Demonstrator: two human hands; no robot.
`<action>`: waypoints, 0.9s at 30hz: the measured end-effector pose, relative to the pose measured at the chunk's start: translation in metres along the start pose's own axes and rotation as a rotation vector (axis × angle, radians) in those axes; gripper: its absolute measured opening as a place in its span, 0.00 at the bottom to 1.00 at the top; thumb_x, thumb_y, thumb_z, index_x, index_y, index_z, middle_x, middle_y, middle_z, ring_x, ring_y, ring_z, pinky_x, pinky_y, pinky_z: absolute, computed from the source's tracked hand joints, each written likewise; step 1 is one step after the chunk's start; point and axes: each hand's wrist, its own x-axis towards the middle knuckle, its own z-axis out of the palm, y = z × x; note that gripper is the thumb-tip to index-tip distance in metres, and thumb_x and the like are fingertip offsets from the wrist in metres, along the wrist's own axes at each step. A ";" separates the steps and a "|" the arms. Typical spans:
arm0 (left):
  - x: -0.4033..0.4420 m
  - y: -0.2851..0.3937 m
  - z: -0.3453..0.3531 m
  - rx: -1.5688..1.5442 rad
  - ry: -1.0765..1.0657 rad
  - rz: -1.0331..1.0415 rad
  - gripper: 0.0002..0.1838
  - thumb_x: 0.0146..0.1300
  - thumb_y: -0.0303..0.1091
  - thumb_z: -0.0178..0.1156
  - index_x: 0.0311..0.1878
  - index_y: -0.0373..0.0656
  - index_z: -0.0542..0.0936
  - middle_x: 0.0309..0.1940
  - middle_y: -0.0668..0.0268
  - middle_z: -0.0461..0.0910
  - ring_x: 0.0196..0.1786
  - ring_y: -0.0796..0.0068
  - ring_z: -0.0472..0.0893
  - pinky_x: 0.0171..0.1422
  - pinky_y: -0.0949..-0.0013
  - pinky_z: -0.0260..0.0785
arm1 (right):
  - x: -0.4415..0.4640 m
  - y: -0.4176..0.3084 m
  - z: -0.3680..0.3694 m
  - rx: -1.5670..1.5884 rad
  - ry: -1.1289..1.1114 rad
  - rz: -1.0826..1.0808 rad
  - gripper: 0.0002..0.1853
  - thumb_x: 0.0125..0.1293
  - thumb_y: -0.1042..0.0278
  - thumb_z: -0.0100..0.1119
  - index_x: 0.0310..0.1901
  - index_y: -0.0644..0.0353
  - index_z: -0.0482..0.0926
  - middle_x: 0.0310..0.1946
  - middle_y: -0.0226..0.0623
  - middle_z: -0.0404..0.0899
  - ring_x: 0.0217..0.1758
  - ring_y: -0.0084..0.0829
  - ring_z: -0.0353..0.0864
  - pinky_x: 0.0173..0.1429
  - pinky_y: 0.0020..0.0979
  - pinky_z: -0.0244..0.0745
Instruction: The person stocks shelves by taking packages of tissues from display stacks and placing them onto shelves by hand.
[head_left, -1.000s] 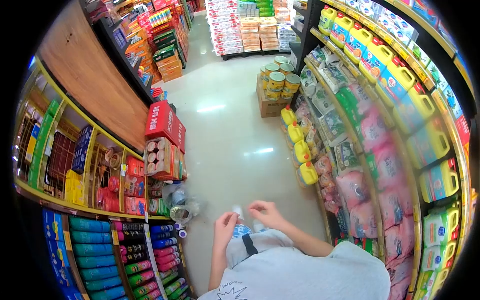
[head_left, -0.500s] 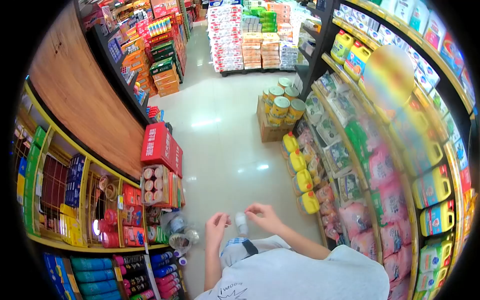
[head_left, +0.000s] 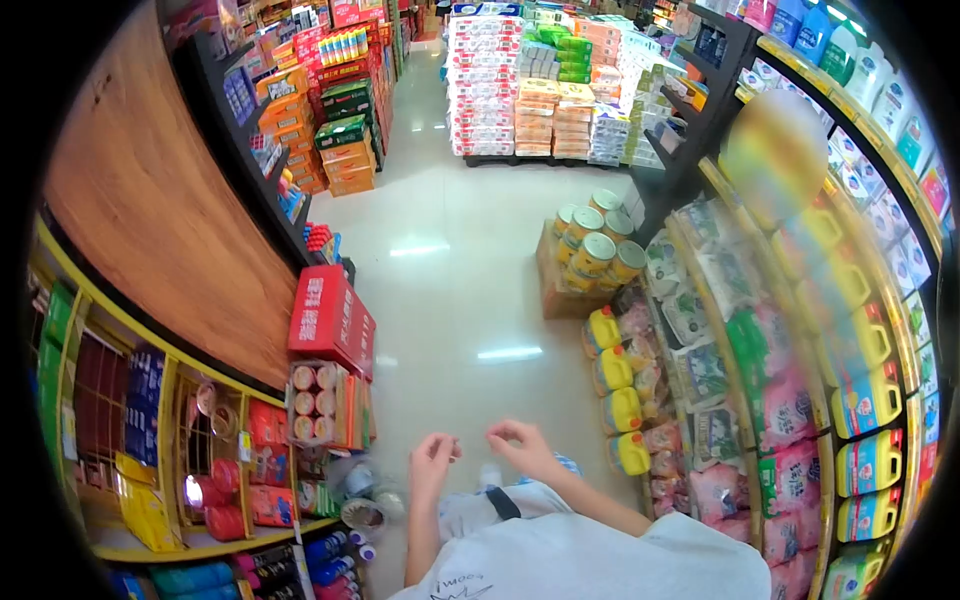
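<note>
My left hand (head_left: 434, 463) is raised in front of my body at the lower middle, its fingers curled with the tips close together. Just to its right, my right hand (head_left: 522, 446) is bent inward, thumb and fingertips near each other. A small gap separates the two hands. Whether anything tiny sits between the fingertips is too small to tell. Below them are my light grey shirt (head_left: 590, 560) and a dark strap (head_left: 503, 505) across the light cloth over my leg. A white shoe (head_left: 490, 475) shows between the hands.
Shelves with yellow jugs (head_left: 868, 467) and pink bags (head_left: 787, 410) line the right. A carton with cans (head_left: 568, 290) and yellow bottles (head_left: 618, 408) stand on the floor (head_left: 450, 270). At left are a red box (head_left: 325, 315) and a yellow-edged shelf (head_left: 160, 350). Stacked packs (head_left: 485, 90) stand ahead.
The aisle view has shifted, with the shelf goods and cans now lower and the stacked packs further right. Both hands stay raised and curled; a patterned blue piece now shows beside the right wrist.
</note>
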 end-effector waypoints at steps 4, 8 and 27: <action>0.032 0.015 0.002 0.007 -0.028 -0.024 0.09 0.66 0.33 0.53 0.36 0.36 0.78 0.26 0.66 0.79 0.30 0.78 0.79 0.35 0.75 0.71 | 0.037 0.006 -0.007 0.016 -0.050 0.050 0.09 0.62 0.69 0.57 0.39 0.65 0.79 0.29 0.34 0.81 0.34 0.22 0.80 0.42 0.26 0.74; 0.084 0.016 0.011 0.027 0.004 -0.062 0.10 0.65 0.32 0.53 0.37 0.36 0.78 0.26 0.65 0.79 0.30 0.77 0.79 0.35 0.75 0.71 | 0.088 0.010 -0.023 0.020 -0.039 0.078 0.09 0.62 0.69 0.57 0.39 0.65 0.79 0.31 0.34 0.81 0.35 0.22 0.80 0.42 0.26 0.74; 0.350 0.123 0.118 0.202 -0.181 0.071 0.10 0.65 0.32 0.54 0.38 0.35 0.79 0.26 0.66 0.79 0.32 0.80 0.78 0.37 0.76 0.70 | 0.357 0.004 -0.144 0.167 0.131 -0.010 0.07 0.61 0.71 0.57 0.37 0.64 0.79 0.27 0.31 0.80 0.31 0.20 0.79 0.37 0.23 0.74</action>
